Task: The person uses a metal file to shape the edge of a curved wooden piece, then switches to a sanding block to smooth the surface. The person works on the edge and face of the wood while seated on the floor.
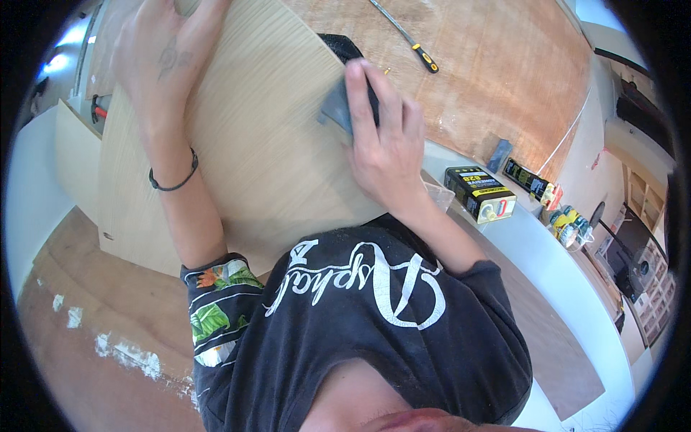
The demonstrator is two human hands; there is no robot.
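Note:
A large pale wood-grained panel (pixel 266 129) lies tilted in front of my body. My left hand (pixel 162 47) rests on its upper left part, thumb spread from the fingers, whose tips run out past the picture's top edge. My right hand (pixel 385 129) is closed round a dark grey sanding block (pixel 336 109), which touches the panel's right edge. The hand is slightly blurred and covers part of the block. Just beyond it, a black textured object (pixel 340 45) shows partly from behind the panel.
On the brown wooden worktop (pixel 497 57) lies a screwdriver (pixel 425 59) with a yellow-black handle. To the right stand a black-yellow adhesive tin (pixel 481 193), a grey block (pixel 499 155), a black box (pixel 529 178) and several small containers (pixel 571 225). A red-handled tool (pixel 98 109) shows at left.

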